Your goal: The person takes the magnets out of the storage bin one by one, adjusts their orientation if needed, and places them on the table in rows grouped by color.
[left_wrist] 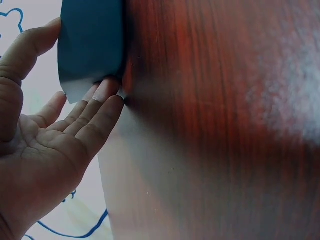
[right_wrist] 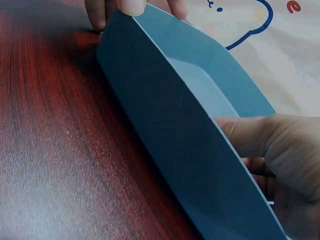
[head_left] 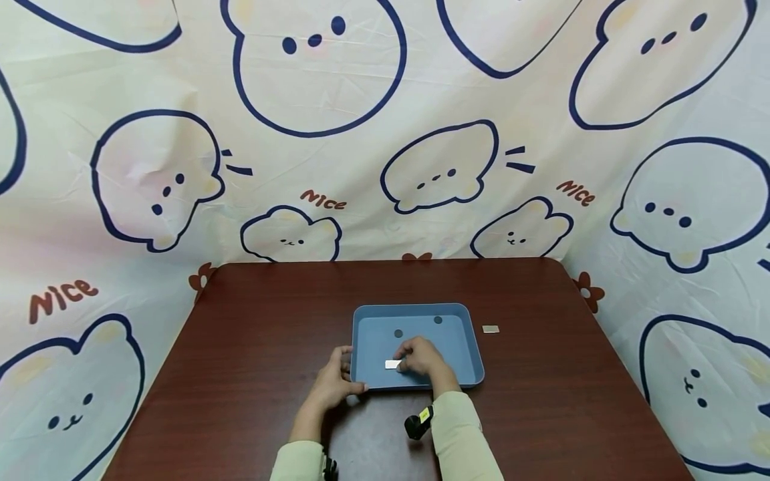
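Note:
A shallow blue tray (head_left: 373,317) stands on the brown table. My left hand (head_left: 332,382) holds its near left corner, with the thumb on the front side and the fingers along the left side. In the left wrist view the fingers (left_wrist: 102,117) touch the tray's edge. Inside the tray, my right hand (head_left: 423,357) pinches the right end of a small white rectangular piece (head_left: 392,365). The right wrist view shows the tray's wall (right_wrist: 165,130) covering part of that hand. Two small grey discs lie farther back, a left disc (head_left: 398,333) and a right disc (head_left: 438,320).
A second small, pale rectangular piece (head_left: 490,329) lies on the table (head_left: 271,321) to the right of the tray. A cloth (head_left: 355,167) printed with cartoon animals hangs behind and beside the table. Black wrist cameras sit on both cuffs.

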Tool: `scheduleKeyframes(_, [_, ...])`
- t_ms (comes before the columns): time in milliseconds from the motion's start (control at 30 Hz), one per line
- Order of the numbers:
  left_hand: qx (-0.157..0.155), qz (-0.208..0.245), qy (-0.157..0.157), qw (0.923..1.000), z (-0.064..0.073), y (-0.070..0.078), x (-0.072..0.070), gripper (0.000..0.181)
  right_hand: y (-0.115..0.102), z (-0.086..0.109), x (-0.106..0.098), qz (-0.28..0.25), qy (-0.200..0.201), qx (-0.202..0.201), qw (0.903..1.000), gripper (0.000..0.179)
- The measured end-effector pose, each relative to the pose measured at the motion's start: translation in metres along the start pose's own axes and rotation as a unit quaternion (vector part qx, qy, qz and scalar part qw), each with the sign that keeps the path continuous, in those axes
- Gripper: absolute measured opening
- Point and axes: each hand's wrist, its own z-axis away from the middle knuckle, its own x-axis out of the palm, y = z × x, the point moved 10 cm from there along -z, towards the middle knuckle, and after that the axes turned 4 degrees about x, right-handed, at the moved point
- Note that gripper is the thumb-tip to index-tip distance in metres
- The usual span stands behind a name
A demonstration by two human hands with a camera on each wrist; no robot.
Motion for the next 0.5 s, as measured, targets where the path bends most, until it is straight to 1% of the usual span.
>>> scheduleKeyframes(133, [-0.003, 0.001, -0.001, 1.0, 0.0, -0.0003, 0.0003, 0.081, -0.0005, 0.0006, 0.0002, -0.001, -0.01, -0.01, 0.9999, 0.034])
scheduleKeyframes(167, [-0.004, 0.0, -0.001, 1.0, 0.0, -0.0002, 0.0002, 0.081, -0.0011, 0.0007, -0.0001, 0.002, -0.01, -0.015, 0.9998, 0.034])
scheduleKeyframes(367, [-0.003, 0.001, -0.003, 1.0, 0.0004, 0.0022, 0.0005, 0.081, -0.0015, 0.0022, -0.0054, 0.008, 0.006, -0.019, 0.9998, 0.02])
scheduleKeyframes(500, [-0.005, 0.003, -0.003, 1.0, 0.0011, 0.0018, 0.0007, 0.081, -0.0014, 0.0022, -0.0043, 0.001, 0.002, -0.021, 0.9998, 0.017])
